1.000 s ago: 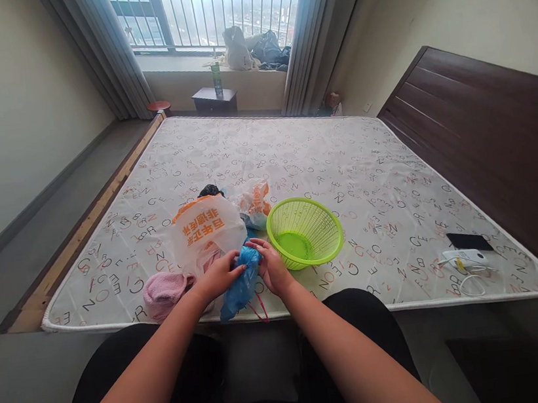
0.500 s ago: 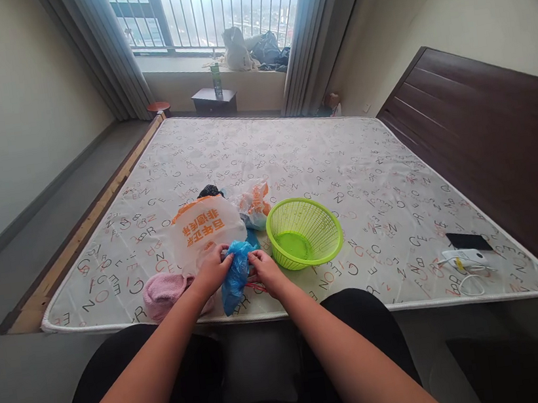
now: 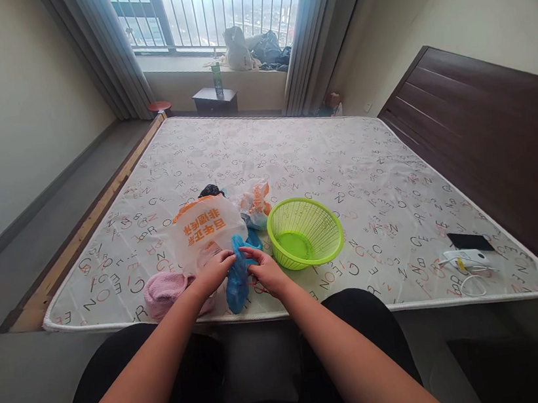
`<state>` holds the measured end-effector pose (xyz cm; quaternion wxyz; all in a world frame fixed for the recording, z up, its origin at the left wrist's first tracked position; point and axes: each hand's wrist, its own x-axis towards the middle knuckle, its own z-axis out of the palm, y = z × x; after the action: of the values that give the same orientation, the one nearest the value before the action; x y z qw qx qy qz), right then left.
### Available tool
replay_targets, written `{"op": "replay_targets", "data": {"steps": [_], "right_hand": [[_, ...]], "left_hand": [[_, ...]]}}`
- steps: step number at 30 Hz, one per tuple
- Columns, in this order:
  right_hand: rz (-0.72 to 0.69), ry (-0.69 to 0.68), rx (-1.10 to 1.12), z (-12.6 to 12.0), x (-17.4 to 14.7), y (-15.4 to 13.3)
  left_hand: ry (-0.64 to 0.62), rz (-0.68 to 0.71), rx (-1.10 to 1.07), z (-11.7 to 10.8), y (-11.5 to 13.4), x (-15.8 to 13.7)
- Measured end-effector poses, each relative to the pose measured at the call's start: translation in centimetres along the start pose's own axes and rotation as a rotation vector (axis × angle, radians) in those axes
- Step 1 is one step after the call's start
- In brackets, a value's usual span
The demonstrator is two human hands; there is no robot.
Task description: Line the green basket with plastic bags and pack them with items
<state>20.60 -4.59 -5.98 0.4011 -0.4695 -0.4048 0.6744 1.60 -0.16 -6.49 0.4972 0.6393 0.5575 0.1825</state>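
A crumpled blue plastic bag [image 3: 237, 288] hangs between my hands, gathered into a narrow upright strip. My left hand [image 3: 217, 268] pinches its left side. On the other side, my right hand [image 3: 264, 269] has its fingers closed on the bag's edge. Another blue plastic piece [image 3: 253, 239] lies just behind. Beyond my left hand is a white plastic bag with orange print [image 3: 208, 228]. A pink towel [image 3: 167, 293] lies bunched beside my left wrist. The green plastic basket [image 3: 305, 232] stands right of my right hand, its inside showing.
All this lies on a letter-patterned mattress [image 3: 364, 169]. Behind are a smaller printed plastic bag [image 3: 255, 202] and a black bag [image 3: 209, 190]. A phone [image 3: 470, 242] and a white device with a cable [image 3: 466, 259] lie at right. A dark headboard [image 3: 485, 113] borders the right.
The blue bag has been drawn into a narrower, more upright strip between my hands. My right hand has shifted slightly, its fingers reaching further over the bag. Other things stay put.
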Motion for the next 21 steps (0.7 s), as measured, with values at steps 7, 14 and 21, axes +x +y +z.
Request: {"op": "replay_targets", "data": {"steps": [7, 14, 21], "right_hand": [[-0.046, 0.012, 0.112, -0.1, 0.5, 0.7], [-0.138, 0.073, -0.055, -0.2, 0.4, 1.1], [-0.208, 0.270, -0.387, -0.5, 1.0, 2.5]], "left_hand": [[-0.057, 0.075, -0.076, 0.4, 0.4, -0.5], [0.042, 0.085, -0.158, 0.2, 0.3, -0.2], [0.162, 0.027, -0.211, -0.1, 1.2, -0.1]]}}
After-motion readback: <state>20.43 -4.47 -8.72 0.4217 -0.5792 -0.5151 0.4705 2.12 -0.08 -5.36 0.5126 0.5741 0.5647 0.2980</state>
